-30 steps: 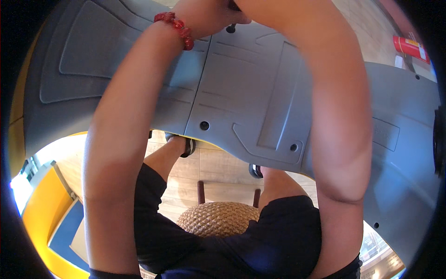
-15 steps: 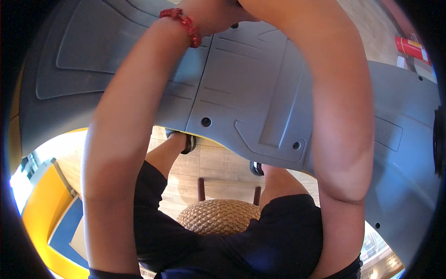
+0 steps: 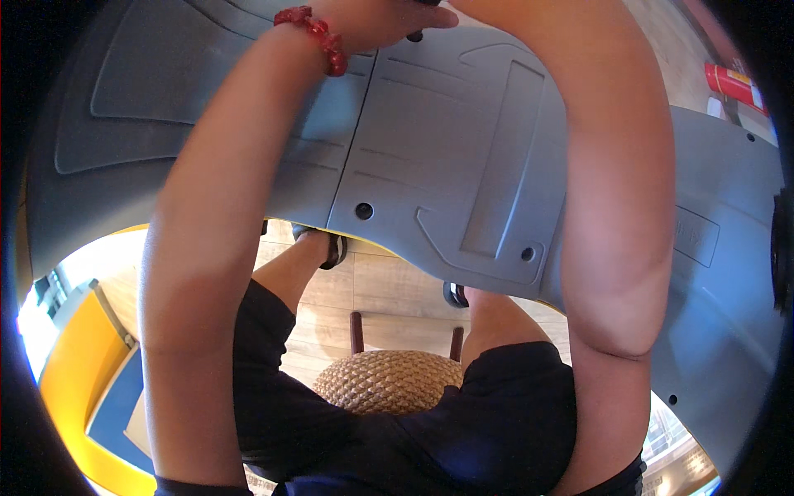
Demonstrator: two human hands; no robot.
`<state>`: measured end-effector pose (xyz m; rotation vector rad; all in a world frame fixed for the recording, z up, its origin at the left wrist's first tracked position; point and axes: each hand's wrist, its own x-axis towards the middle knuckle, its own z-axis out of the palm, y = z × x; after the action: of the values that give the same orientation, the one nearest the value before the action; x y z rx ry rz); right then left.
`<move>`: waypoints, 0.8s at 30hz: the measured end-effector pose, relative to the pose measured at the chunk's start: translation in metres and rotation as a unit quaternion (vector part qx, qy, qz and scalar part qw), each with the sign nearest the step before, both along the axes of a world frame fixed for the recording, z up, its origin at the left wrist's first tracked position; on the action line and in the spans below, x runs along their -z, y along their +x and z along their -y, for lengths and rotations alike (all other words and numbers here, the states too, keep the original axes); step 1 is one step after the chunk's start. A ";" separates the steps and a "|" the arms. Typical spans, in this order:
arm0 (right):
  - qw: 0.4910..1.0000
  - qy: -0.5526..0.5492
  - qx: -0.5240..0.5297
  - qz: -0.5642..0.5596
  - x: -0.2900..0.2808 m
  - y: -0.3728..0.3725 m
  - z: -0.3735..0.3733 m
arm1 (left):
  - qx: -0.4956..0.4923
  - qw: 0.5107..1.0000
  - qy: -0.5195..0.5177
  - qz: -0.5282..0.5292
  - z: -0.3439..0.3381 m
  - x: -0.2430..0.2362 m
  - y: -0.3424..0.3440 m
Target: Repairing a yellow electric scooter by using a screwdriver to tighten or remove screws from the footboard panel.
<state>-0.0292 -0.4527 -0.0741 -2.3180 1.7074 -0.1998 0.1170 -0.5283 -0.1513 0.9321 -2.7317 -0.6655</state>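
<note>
On my remote feed, a small black object (image 3: 428, 2) sits at top centre, cut by the frame edge; kind unclear. The left hand (image 3: 393, 21) is at it, fingers pointing right; I cannot tell whether they clamp it. The right hand lies past the upper edge, so I cannot tell its state or whether the hands meet. Below them I log a broad grey moulded-plastic surface (image 3: 430, 149), seamed, spanning the frame. Red beaded bracelet (image 3: 316, 37) on the left wrist, upper left of centre. Lower centre: round woven-straw seat (image 3: 389, 382). Upper right: red cylindrical extinguisher (image 3: 734, 85).
</note>
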 end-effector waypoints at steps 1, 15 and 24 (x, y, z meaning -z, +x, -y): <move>1.000 0.000 0.001 0.000 0.000 0.000 0.000 | -0.024 0.999 0.037 0.023 -0.003 -0.002 -0.002; 1.000 0.001 -0.002 -0.003 0.001 -0.001 0.000 | 0.107 0.966 -0.236 -0.003 0.007 0.015 0.000; 1.000 0.005 0.001 -0.003 0.000 -0.001 0.000 | -0.064 0.978 0.195 -0.042 0.000 -0.009 0.004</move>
<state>-0.0303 -0.4525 -0.0737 -2.3115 1.7101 -0.1838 0.1207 -0.5281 -0.1427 1.1173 -2.4848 -1.2134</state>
